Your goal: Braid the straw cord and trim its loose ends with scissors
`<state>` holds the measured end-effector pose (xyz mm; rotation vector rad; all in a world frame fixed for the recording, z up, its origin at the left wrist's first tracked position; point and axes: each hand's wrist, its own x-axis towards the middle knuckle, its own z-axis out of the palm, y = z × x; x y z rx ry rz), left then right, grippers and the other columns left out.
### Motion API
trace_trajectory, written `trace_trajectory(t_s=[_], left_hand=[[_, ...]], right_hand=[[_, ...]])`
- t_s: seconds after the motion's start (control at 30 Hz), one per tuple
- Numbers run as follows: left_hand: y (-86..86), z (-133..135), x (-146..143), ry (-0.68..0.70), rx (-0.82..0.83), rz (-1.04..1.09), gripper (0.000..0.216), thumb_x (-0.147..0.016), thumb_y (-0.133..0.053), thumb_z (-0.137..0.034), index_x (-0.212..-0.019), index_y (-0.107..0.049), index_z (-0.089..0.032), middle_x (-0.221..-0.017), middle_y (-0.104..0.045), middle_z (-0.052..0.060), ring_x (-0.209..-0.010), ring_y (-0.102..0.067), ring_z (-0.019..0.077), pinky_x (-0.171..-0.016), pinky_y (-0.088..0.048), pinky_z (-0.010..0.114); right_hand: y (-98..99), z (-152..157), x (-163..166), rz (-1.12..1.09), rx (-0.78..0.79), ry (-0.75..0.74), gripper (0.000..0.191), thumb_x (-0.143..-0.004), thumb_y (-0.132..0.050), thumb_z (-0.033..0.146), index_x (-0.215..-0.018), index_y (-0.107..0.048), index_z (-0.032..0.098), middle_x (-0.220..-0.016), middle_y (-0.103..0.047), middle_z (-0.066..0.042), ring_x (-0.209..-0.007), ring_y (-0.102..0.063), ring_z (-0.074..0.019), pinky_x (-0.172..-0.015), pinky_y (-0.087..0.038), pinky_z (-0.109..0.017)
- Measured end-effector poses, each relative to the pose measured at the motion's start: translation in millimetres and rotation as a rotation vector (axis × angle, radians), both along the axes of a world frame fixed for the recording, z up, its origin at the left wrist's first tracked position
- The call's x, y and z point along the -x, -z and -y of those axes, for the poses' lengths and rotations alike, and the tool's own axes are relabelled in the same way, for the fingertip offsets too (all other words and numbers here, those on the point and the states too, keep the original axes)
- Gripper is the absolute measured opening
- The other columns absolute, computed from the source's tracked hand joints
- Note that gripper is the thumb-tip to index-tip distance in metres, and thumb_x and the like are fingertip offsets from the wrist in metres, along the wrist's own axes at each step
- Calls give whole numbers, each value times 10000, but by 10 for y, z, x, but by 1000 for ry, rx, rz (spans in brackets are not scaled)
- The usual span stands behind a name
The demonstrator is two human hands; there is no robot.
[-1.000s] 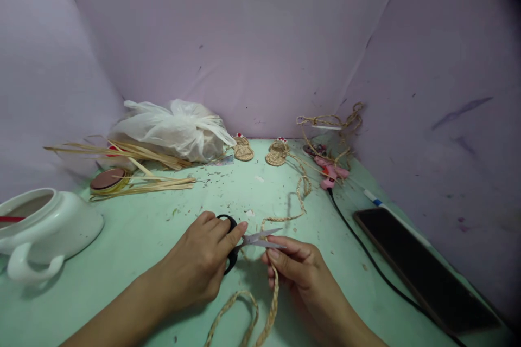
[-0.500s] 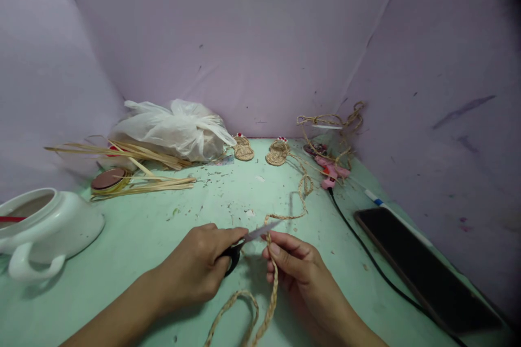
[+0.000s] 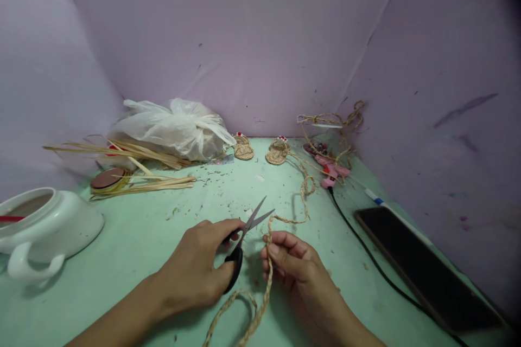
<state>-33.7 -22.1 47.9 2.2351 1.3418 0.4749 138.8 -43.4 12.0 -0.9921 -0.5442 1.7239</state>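
My left hand grips small black-handled scissors. Their blades stand apart and point up to the right, beside a braided straw cord. My right hand pinches that cord just under the blade tips. Below my hands the cord makes a loop toward the near edge. Its thinner end winds away across the green table toward the back.
A white ceramic pot lies at the left. Straw strips, a round lid and a plastic bag sit behind it. Two small woven pieces, a pink glue gun with black cable, tangled cord and a dark phone are on the right.
The scissor blades closed at the cord half a second ago and have opened again, tilting upward. The thin end of the cord has shifted slightly. My right hand stayed in place.
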Motion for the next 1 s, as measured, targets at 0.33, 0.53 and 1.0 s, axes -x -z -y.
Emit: trace_trajectory(t_s=[0.33,0.53,1.0], left_hand=[[172,-21,59,73,-213,-64,484,-650,-471,-137,-1129,-438,-195,-1015,-606,50,-885,-539,203,-776,-371,344],[146,-29,55,204,-283,-100,537,-641,-450,-114,-1172,-401,-173,-953,-571,78,-858,-504,213,-786,-355,384],[162,-58,98,342,-350,-196,613,-595,-445,-98,-1203,-396,-147,-864,-513,89,-790,-470,219,-777,-328,416]], right_hand=[[19,-38,-14,89,-103,97,234,-599,-727,281,-749,-616,140,-610,-564,11,-527,-497,-77,-547,-444,-219],[-35,-34,-19,-93,-20,-19,154,-571,-731,193,-664,-631,120,-520,-535,30,-433,-466,-55,-492,-469,-211],[-38,-26,-36,-140,24,-138,179,-511,-747,146,-593,-589,131,-471,-555,17,-378,-457,-60,-417,-457,-197]])
